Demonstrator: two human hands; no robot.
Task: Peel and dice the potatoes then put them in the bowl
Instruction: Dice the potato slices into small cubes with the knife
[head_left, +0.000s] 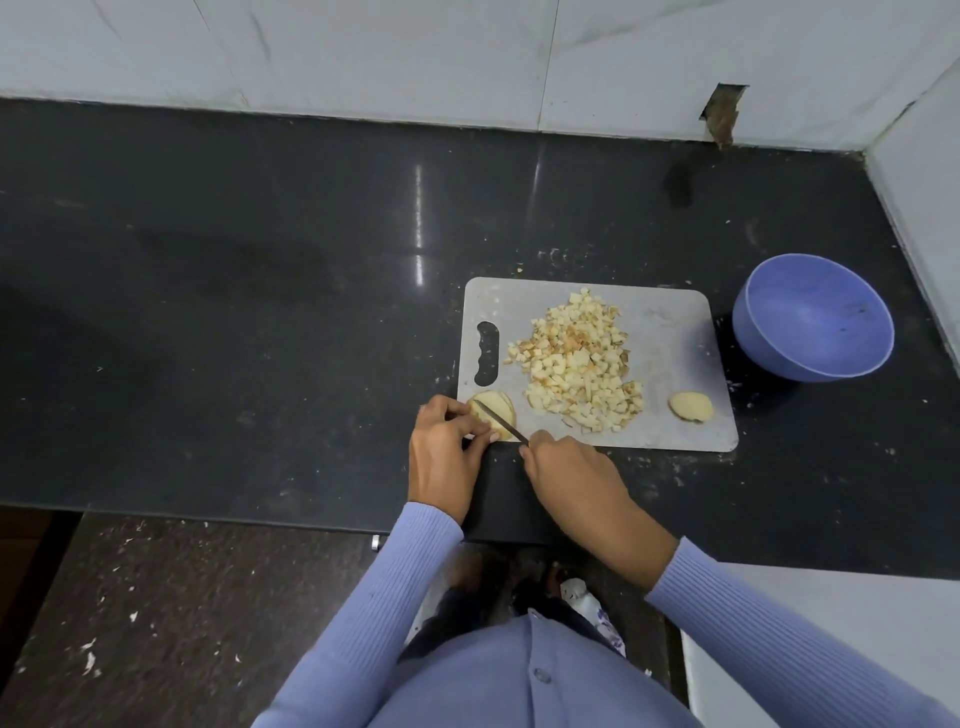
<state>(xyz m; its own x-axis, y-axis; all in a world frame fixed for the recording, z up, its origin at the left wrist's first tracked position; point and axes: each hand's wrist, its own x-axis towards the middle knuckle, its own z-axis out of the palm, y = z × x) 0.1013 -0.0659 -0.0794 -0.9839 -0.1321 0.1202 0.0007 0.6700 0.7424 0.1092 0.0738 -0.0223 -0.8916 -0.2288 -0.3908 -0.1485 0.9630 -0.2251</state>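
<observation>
**Hands slicing a potato piece at the board's near-left corner**

My left hand (445, 447) pinches the stack of potato slices (496, 415) with curled fingertips, holding it down at the near-left corner of the grey cutting board (670, 332). My right hand (571, 470) is closed around the knife (501, 421) handle, which the hand hides; the thin dark blade lies slantwise across the slices. Further along the board I see a heap of diced potato (576, 364) filling its middle, some cubes browned, and a lone peeled potato piece (691, 406) near the near-right corner. The blue bowl (813, 317) stands on the black countertop (260, 312) just beside the board's right edge, with nothing in it. No writing or brand is readable anywhere.
</observation>
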